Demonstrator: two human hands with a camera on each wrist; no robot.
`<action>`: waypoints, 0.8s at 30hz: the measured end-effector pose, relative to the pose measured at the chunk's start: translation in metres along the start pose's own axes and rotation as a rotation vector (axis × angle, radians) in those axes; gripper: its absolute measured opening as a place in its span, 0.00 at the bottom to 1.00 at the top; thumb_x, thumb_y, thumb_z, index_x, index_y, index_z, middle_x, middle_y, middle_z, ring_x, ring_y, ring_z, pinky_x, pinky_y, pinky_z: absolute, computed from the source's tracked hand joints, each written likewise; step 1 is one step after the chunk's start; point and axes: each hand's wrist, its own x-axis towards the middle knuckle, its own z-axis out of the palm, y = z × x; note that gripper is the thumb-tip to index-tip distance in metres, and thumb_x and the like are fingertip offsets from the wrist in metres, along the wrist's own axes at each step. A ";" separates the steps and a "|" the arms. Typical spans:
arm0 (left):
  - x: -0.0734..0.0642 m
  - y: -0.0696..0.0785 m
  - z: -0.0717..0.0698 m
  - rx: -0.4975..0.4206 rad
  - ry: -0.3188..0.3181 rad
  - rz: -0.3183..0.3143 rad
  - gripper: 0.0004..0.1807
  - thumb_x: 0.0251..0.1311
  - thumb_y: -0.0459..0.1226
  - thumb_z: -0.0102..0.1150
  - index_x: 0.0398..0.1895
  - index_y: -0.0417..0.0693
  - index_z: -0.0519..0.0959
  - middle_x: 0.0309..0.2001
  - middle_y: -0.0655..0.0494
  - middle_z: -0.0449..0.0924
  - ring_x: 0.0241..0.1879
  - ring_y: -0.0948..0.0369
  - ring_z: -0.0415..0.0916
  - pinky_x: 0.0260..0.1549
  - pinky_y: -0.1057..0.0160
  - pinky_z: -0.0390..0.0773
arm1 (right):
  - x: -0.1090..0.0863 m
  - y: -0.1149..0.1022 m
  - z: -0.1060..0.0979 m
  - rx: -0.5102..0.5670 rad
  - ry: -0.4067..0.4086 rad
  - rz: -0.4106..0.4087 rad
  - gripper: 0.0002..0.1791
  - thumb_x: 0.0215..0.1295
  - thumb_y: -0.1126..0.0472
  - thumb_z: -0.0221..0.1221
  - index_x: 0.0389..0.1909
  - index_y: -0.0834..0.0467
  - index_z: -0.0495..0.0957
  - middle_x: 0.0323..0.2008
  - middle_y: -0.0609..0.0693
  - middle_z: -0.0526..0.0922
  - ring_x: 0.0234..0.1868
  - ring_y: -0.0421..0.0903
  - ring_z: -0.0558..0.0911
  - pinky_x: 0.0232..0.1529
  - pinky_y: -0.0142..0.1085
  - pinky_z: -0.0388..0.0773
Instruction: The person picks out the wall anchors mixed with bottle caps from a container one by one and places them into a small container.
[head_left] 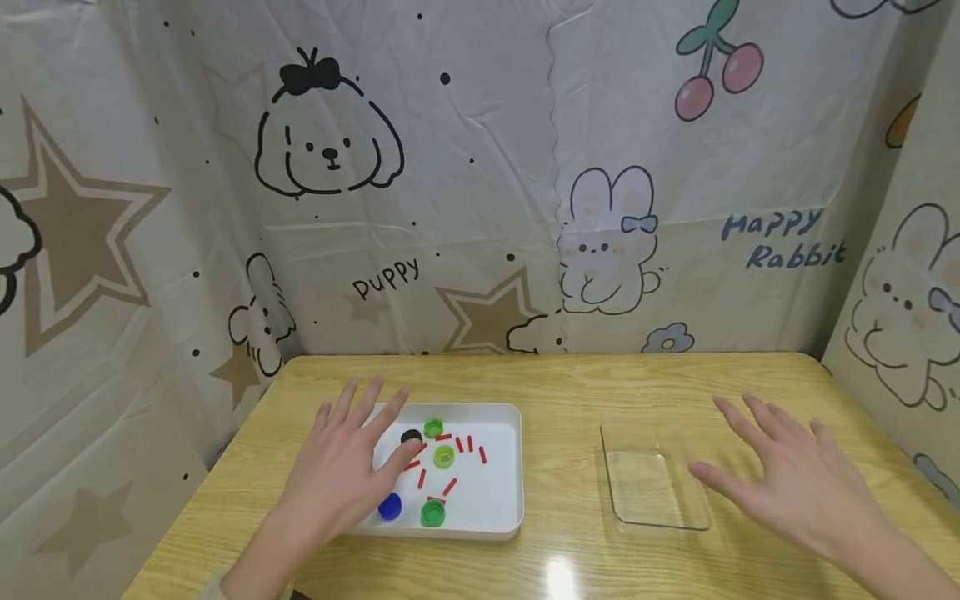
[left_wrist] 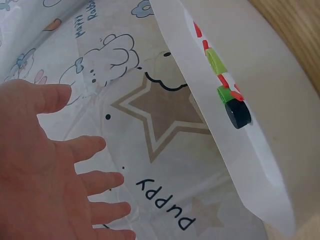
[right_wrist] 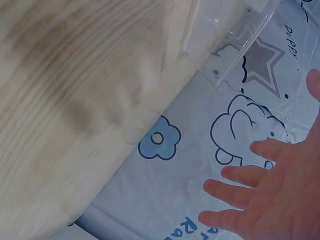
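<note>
My left hand (head_left: 341, 467) spreads its fingers over the left part of a white tray (head_left: 504, 487) and holds nothing. In the tray lie a black cap (left_wrist: 238, 113), a blue cap (head_left: 390, 506), several green caps and several short red sticks. One green cap (head_left: 433, 512) is near the front wall, a yellow-green cap (head_left: 444, 456) near the middle. Part of the tray is hidden behind the left hand. To the right, my right hand (head_left: 798, 475) has its fingers apart and nothing in them, beside a clear plastic box (head_left: 652, 526). The left wrist view shows the tray edge-on beyond the fingers.
Both containers stand on a wooden table (head_left: 570, 383), the clear box to the right of the tray with a gap between them. A printed cloth (head_left: 480, 167) hangs behind the table's back edge and along both sides.
</note>
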 end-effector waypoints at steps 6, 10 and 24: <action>-0.010 -0.012 -0.004 -0.067 -0.039 -0.017 0.40 0.76 0.66 0.45 0.83 0.57 0.64 0.82 0.43 0.55 0.79 0.35 0.47 0.71 0.28 0.53 | -0.010 -0.005 -0.002 0.019 -0.051 0.045 0.57 0.67 0.24 0.57 0.86 0.51 0.51 0.72 0.77 0.65 0.65 0.82 0.67 0.53 0.78 0.67; -0.016 -0.025 -0.004 -0.105 -0.055 -0.035 0.41 0.75 0.66 0.49 0.82 0.54 0.65 0.82 0.41 0.55 0.79 0.34 0.48 0.70 0.28 0.57 | -0.015 -0.009 -0.004 0.034 -0.067 0.070 0.57 0.67 0.23 0.57 0.85 0.53 0.53 0.71 0.76 0.68 0.64 0.81 0.69 0.47 0.78 0.71; -0.016 -0.105 0.008 -0.506 -0.288 -0.054 0.49 0.61 0.42 0.76 0.82 0.41 0.61 0.78 0.36 0.62 0.54 0.44 0.83 0.46 0.48 0.85 | -0.016 -0.041 -0.024 0.132 0.046 -0.027 0.46 0.66 0.33 0.67 0.74 0.59 0.73 0.61 0.62 0.83 0.48 0.58 0.85 0.40 0.60 0.82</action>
